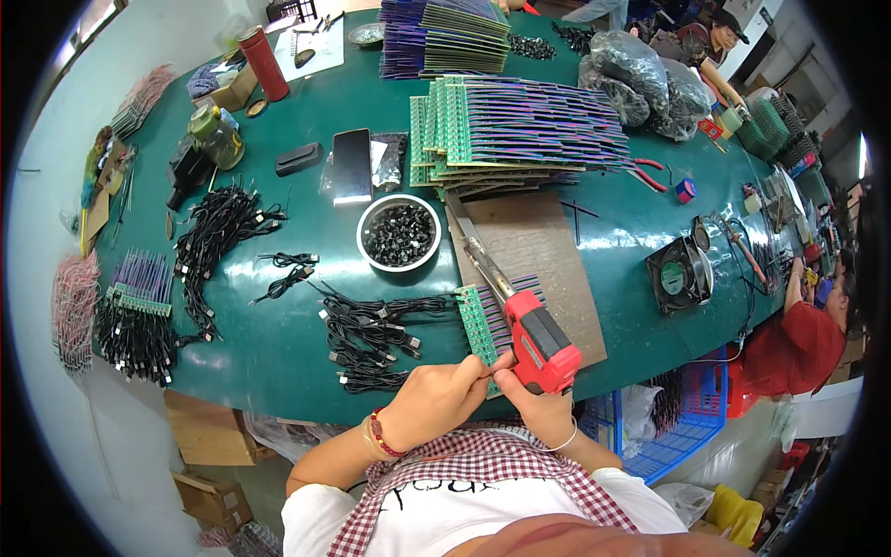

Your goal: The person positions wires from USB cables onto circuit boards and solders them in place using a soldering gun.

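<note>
A red-and-black soldering gun (pixel 543 343) with a long metal barrel points away from me. My right hand (pixel 548 416) is closed around its grip, mostly beneath the body, with the thumb at its left side. My left hand (pixel 436 399) is closed in a pinch right beside that thumb, over the near part of a green circuit board strip (pixel 477 327). What the pinch holds is hidden. Purple wires run from the strip's right side onto a brown board (pixel 548 251). Black USB cables (pixel 371 334) lie in a pile to the left of the strip.
A white bowl of small black parts (pixel 399 262), a phone (pixel 352 165) and stacked wired circuit boards (pixel 520 125) stand beyond my hands. Red-handled pliers (pixel 650 174) and a fan (pixel 680 274) lie right. Below the table edge is a blue crate (pixel 691 436). Other people sit at right.
</note>
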Available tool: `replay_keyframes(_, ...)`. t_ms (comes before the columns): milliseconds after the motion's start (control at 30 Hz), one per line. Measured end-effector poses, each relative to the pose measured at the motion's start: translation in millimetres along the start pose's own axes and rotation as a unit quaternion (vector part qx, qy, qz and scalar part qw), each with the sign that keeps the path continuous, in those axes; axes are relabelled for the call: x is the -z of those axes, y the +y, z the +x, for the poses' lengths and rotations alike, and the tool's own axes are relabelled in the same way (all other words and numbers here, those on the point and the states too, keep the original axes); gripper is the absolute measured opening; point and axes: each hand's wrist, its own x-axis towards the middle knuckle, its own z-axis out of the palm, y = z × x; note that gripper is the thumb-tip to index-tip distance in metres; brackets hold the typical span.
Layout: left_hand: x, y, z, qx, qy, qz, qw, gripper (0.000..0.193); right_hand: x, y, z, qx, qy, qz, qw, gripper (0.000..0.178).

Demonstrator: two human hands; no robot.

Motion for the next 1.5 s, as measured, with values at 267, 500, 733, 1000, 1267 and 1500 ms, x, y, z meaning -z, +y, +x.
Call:
replay_keyframes(267, 4.4, 4.3, 0.1, 0.032, -0.018, 0.008, 0.999, 0.016, 7.6, 0.1, 3.8, -0.023, -0.016, -0.029, 0.999, 0.014)
replay_keyframes(500, -0.1, 2.7, 6.4, -0.009, -0.022, 0.027, 0.999, 0.015, 13.7, -5.6, 4.6, -0.020, 0.001, -0.028, 0.999, 0.010)
replay_keyframes(733, -4.5, 5.3, 1.6, 0.081, -0.065, -0.058, 0.993, 0.013, 17.6, 3.5, 3.8, -0.023, -0.014, -0.054, 0.998, 0.013)
replay_keyframes(1000, 17.3, 5.8, 9.6, 0.047, -0.149, -0.030, 0.987, 0.009, 17.4, 4.8, 4.2, -0.021, -0.056, -0.038, 0.997, 0.015)
replay_keyframes(1267, 12.1, 10.5, 9.5, 0.162, -0.004, -0.190, 0.968, 0.005, 14.7, 1.6, 9.0, -0.013, -0.041, 0.055, 0.998, 0.018)
replay_keyframes(1500, -0.4, 9.8, 12.8, 0.251, -0.007, -0.288, 0.924, 0.008, 9.5, -15.2, 15.5, 0.006, -0.037, -0.008, 0.999, 0.014)
